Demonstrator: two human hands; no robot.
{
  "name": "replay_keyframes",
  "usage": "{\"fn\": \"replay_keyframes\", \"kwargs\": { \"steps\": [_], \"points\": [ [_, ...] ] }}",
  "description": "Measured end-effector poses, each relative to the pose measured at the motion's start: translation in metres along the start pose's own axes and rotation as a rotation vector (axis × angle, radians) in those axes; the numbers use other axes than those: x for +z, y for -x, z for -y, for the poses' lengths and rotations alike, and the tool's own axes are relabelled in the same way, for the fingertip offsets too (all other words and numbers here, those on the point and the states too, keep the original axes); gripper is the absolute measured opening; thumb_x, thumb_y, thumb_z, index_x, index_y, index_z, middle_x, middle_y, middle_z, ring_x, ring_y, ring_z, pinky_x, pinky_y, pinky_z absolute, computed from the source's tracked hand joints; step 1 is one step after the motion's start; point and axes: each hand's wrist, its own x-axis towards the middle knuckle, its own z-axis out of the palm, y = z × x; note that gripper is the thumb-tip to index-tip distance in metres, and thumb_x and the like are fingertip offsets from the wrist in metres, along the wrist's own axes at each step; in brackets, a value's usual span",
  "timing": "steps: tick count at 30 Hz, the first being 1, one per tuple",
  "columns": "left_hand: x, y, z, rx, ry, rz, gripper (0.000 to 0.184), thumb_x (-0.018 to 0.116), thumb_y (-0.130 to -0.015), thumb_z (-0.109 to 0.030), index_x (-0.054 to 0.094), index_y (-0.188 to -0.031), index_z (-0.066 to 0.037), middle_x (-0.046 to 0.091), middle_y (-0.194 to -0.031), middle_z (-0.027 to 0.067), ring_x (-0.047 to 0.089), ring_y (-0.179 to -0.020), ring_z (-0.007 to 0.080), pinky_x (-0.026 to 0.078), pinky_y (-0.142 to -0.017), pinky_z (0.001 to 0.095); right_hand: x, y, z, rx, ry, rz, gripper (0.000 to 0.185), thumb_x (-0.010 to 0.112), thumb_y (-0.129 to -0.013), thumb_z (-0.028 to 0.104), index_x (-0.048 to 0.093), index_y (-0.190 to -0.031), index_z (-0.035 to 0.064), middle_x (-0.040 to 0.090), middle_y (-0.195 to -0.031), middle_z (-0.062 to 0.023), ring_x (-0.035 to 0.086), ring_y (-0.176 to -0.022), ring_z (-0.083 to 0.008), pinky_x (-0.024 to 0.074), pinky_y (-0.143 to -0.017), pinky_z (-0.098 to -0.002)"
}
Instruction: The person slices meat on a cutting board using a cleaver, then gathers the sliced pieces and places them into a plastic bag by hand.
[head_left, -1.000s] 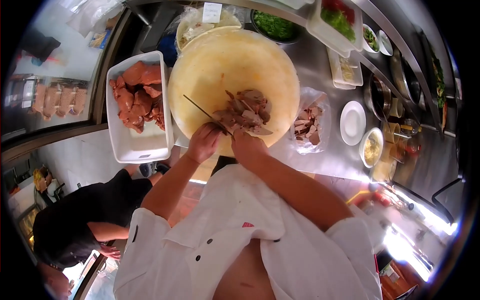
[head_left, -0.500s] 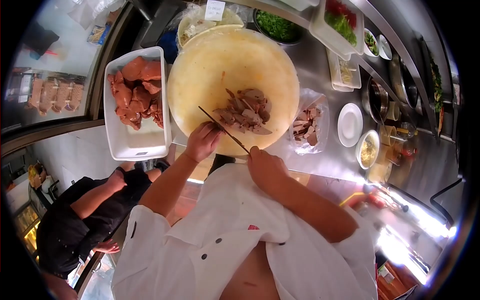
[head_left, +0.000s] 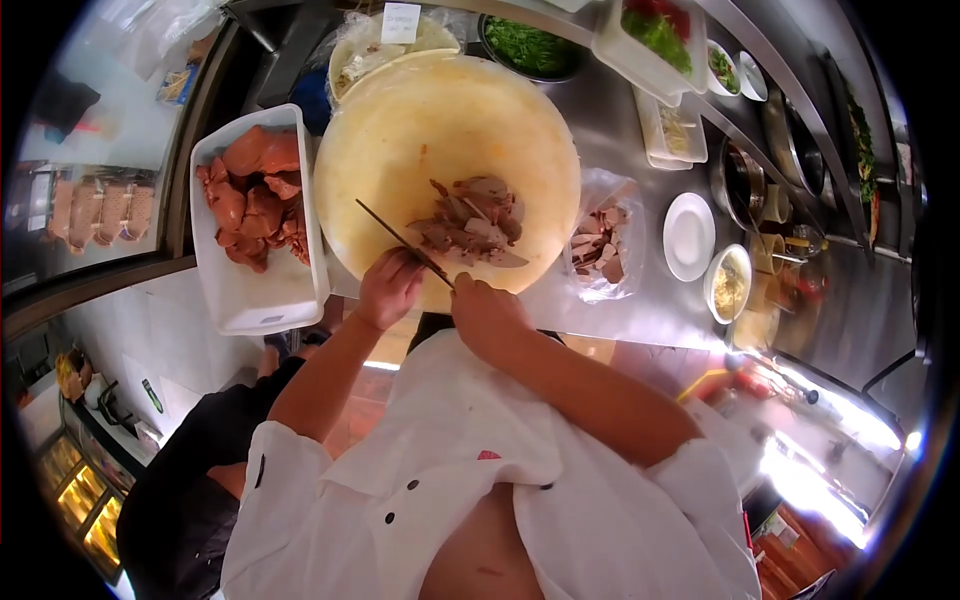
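Observation:
A round yellowish chopping board (head_left: 400, 120) bears a pile of sliced meat (head_left: 475, 220). Over its near edge, a thin dark blade, seen edge-on (head_left: 385, 225), slants from upper left down to my right hand (head_left: 488, 312), whose fingers are wrapped round its near end. My left hand (head_left: 390, 288) is beside the blade with fingers pressed together at it. A white tub (head_left: 270, 315) with large pieces of raw reddish meat (head_left: 255, 195) stands left of the board. To the right lies a clear plastic bag with more slices (head_left: 600, 245).
A white plate (head_left: 688, 237) and a bowl of chopped food (head_left: 729, 285) are at the right. Bowls and containers of greens (head_left: 530, 45) line the back. Shelf edges run along the upper right. A person in black (head_left: 190, 490) is at the lower left.
Compared with half a second ago, my right hand has moved in toward my left hand along with the blade's near end. The person in black has shifted. The whole view has moved slightly.

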Motion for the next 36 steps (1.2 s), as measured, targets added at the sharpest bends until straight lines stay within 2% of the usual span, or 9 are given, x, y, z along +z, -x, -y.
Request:
{"fn": "replay_keyframes", "kwargs": {
  "steps": [3, 6, 18, 21, 26, 28, 31, 33, 36],
  "points": [
    [0.002, 0.0, 0.002, -0.005, 0.008, 0.005, 0.021, 0.077, -0.083, -0.002, 0.072, -0.103, -0.005, 0.071, -0.106, 0.0114, 0.069, -0.099, 0.0338, 0.06, -0.084, 0.0421, 0.006, -0.018, 0.004, -0.017, 0.019, -0.011, 0.022, 0.056, -0.098, 0.008, 0.053, -0.118, -0.0016, 0.071, -0.107, -0.0247, 0.076, -0.093, -0.0411, 0.0621, -0.08, -0.0496],
    [-0.002, -0.002, 0.0, 0.002, -0.002, 0.016, 0.019, 0.076, -0.084, -0.003, 0.072, -0.103, -0.005, 0.071, -0.105, 0.0117, 0.069, -0.099, 0.034, 0.06, -0.084, 0.0419, 0.03, -0.037, -0.005, -0.028, -0.007, -0.139, 0.026, 0.049, -0.109, 0.026, 0.053, -0.111, 0.0005, 0.073, -0.101, -0.024, 0.073, -0.09, -0.0473, 0.0586, -0.082, -0.0564],
    [-0.007, -0.015, -0.01, -0.064, 0.001, 0.019, 0.021, 0.076, -0.088, -0.007, 0.068, -0.107, -0.009, 0.063, -0.109, 0.0136, 0.062, -0.106, 0.0381, 0.053, -0.089, 0.0488, -0.002, -0.008, -0.043, -0.172, -0.201, -0.42, 0.021, 0.063, -0.103, 0.026, 0.058, -0.099, 0.0063, 0.07, -0.088, -0.0213, 0.068, -0.077, -0.0471, 0.0542, -0.068, -0.057],
    [-0.001, -0.026, -0.019, -0.187, 0.029, -0.118, 0.017, 0.076, -0.091, -0.01, 0.069, -0.107, -0.008, 0.063, -0.107, 0.0144, 0.062, -0.105, 0.0365, 0.052, -0.09, 0.0462, -0.025, 0.022, -0.048, -0.149, -0.083, -0.38, 0.023, 0.061, -0.103, 0.028, 0.06, -0.106, 0.005, 0.071, -0.089, -0.0184, 0.071, -0.082, -0.0411, 0.0589, -0.068, -0.0515],
    [-0.017, -0.036, 0.022, -0.909, 0.103, -0.379, 0.018, 0.074, -0.098, -0.017, 0.068, -0.11, -0.005, 0.064, -0.11, 0.0137, 0.061, -0.103, 0.0268, 0.051, -0.09, 0.0383, -0.03, 0.049, -0.056, -0.237, -0.043, -0.584, 0.024, 0.071, -0.096, 0.027, 0.06, -0.105, 0.0079, 0.07, -0.088, -0.0115, 0.071, -0.076, -0.0353, 0.0582, -0.064, -0.0472],
    [-0.044, -0.041, 0.023, -0.874, 0.108, -0.422, 0.03, 0.078, -0.095, -0.019, 0.064, -0.117, -0.004, 0.062, -0.116, 0.0146, 0.06, -0.11, 0.0305, 0.05, -0.095, 0.0411, -0.029, 0.053, -0.06, -0.252, -0.012, -0.607, 0.029, 0.076, -0.092, 0.026, 0.061, -0.109, 0.0083, 0.07, -0.088, -0.0103, 0.071, -0.075, -0.0344, 0.0579, -0.064, -0.0467],
    [-0.073, -0.064, 0.003, -0.363, -0.153, -0.188, 0.047, 0.085, -0.089, -0.023, 0.06, -0.124, -0.004, 0.059, -0.124, 0.017, 0.057, -0.118, 0.0363, 0.048, -0.102, 0.0451, -0.023, 0.052, -0.065, -0.271, 0.023, -0.603, 0.037, 0.08, -0.089, 0.026, 0.061, -0.115, 0.0082, 0.071, -0.09, -0.0104, 0.071, -0.077, -0.0341, 0.0578, -0.065, -0.0468],
    [-0.068, -0.086, -0.026, -0.244, 0.061, 0.069, 0.07, 0.092, -0.081, -0.032, 0.058, -0.135, -0.004, 0.056, -0.135, 0.0217, 0.051, -0.131, 0.0437, 0.044, -0.111, 0.0502, -0.019, 0.05, -0.066, -0.312, 0.05, -0.58, 0.034, 0.077, -0.09, 0.028, 0.058, -0.109, 0.0088, 0.069, -0.089, -0.0105, 0.072, -0.079, -0.0321, 0.0582, -0.066, -0.0456],
    [-0.04, -0.103, -0.047, -0.077, 0.02, 0.202, 0.095, 0.092, -0.077, -0.047, 0.05, -0.15, -0.004, 0.049, -0.149, 0.0259, 0.041, -0.143, 0.0496, 0.037, -0.119, 0.0563, -0.016, 0.047, -0.064, -0.293, 0.079, -0.502, 0.034, 0.077, -0.09, 0.027, 0.057, -0.11, 0.0089, 0.07, -0.091, -0.0112, 0.072, -0.08, -0.0329, 0.058, -0.068, -0.0462]
  ]
}}
